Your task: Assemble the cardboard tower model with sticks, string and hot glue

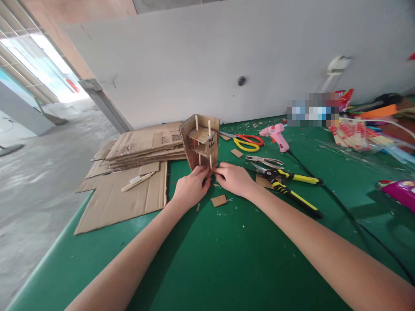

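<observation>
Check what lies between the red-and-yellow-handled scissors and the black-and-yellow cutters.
In the head view, a silver metal hand tool lies between the scissors and the cutters, on the green tabletop.

head cam | view fwd+dn | grn tbl [233,259] near | wall [181,65] bkgd

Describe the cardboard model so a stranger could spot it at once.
On the green table, find the stack of flat cardboard near the wall. At its right end is the cardboard model, left hand and right hand at its base. Unlike that flat stack, it stands upright, with pale sticks inside.
</observation>
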`<action>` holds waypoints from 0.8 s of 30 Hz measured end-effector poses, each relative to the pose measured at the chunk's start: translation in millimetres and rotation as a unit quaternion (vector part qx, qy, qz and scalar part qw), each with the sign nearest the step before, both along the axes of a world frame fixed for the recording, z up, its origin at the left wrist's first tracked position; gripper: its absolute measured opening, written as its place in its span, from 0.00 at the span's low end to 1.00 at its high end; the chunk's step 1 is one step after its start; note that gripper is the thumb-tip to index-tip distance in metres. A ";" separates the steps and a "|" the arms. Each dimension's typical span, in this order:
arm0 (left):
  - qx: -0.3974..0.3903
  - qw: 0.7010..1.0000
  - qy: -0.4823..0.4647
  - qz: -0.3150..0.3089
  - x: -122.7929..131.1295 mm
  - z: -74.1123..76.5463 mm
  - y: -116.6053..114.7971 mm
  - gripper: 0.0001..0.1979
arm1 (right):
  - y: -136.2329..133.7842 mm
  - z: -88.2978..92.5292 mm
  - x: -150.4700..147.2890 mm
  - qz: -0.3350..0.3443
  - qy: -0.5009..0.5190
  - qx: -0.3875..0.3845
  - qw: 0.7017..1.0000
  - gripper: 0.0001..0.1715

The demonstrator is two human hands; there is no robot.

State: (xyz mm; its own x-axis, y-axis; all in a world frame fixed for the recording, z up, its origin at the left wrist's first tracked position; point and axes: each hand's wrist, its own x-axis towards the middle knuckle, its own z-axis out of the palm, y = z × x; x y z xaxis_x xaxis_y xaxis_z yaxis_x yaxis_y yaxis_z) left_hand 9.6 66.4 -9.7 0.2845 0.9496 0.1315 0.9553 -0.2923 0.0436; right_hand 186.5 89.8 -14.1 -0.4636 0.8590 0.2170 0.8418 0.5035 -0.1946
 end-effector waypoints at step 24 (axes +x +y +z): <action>0.026 0.999 -0.033 -0.019 -4.3 -5.4 3.5 0.19 | -7.0 -2.3 -2.4 0.033 -0.010 0.032 0.999 0.20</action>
